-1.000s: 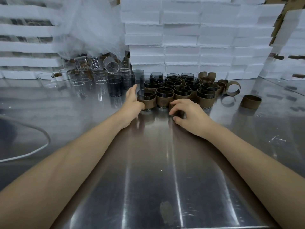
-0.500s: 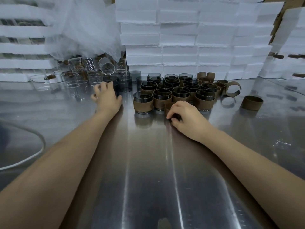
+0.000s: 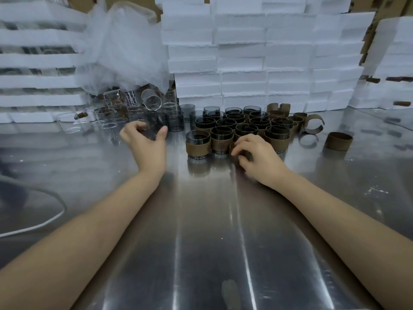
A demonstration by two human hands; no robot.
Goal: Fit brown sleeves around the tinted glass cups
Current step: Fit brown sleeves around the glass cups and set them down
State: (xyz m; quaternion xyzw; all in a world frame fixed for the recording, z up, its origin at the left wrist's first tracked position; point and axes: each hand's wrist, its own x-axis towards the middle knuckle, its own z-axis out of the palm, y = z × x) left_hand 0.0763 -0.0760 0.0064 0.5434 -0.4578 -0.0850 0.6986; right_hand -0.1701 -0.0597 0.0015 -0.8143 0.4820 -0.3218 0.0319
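No readable text, label, brand or number anywhere. Faint printed graduation lines on the clear glass beakers [image 3: 169, 99] at the back left, too small and blurred to read. Nothing printed on the white foam boxes [image 3: 241, 63], the brown sleeves [image 3: 339, 141], the tinted glass cups [image 3: 198, 139] or the bench [image 3: 201, 220].
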